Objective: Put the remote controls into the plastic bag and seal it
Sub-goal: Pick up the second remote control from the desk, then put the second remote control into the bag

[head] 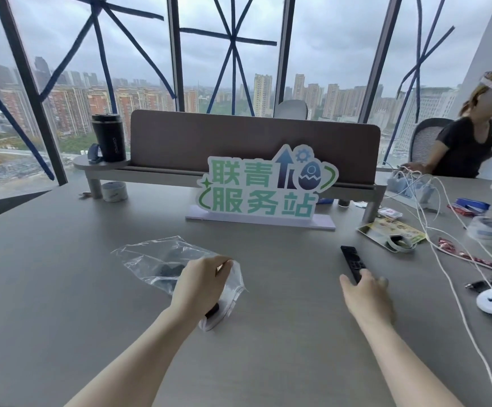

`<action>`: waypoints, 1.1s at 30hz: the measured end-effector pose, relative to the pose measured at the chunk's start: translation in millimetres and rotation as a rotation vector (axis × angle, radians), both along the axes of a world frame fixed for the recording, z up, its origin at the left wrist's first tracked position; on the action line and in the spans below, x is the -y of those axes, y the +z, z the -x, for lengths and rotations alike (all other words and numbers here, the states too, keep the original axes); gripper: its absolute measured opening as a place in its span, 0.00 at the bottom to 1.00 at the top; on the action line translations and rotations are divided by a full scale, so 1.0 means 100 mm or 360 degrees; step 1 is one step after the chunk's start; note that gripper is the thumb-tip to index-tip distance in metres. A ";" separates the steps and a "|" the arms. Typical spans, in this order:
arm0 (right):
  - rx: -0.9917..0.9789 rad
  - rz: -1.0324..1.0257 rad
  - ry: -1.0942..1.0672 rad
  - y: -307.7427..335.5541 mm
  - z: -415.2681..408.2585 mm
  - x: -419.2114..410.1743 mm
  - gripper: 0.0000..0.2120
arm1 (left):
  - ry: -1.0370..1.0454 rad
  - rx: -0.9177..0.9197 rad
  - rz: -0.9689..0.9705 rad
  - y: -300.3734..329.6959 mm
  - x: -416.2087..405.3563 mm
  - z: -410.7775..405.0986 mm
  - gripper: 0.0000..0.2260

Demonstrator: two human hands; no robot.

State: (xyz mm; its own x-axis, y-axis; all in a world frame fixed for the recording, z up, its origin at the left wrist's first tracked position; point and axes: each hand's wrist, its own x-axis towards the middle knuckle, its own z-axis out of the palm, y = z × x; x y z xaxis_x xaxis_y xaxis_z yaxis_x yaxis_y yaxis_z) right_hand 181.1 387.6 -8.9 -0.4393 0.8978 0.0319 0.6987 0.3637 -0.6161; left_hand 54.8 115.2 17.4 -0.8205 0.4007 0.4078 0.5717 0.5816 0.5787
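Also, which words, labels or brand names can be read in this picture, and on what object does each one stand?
"联青" on the top row of the standing sign on the desk.
"服务站" on the bottom row of the same sign.
Vertical print on the black tumbler: too small to read.
Print on the yellow card and the tape rolls: too blurred to read.

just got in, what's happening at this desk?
A person is bagging remotes. The left hand pinches the open edge of a clear plastic bag lying on the grey table; something dark already sits inside. The right hand rests on the near end of a black remote control, which lies flat on the table outside the bag. The bag is unsealed.
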 end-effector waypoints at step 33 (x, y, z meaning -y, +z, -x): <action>-0.0280 0.0486 0.0938 0.07 0.34 1.35 0.07 | 0.0155 0.0028 0.0115 -0.08 0.45 -0.17 0.11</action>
State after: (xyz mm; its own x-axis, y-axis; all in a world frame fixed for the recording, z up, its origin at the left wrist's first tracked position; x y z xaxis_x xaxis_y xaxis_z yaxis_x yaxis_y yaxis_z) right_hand 147.5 252.4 -1.8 -0.8688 0.4903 -0.0689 0.3173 0.4444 -0.8377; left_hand 71.6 70.3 9.4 -0.8637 0.3466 0.3658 0.5005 0.6744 0.5428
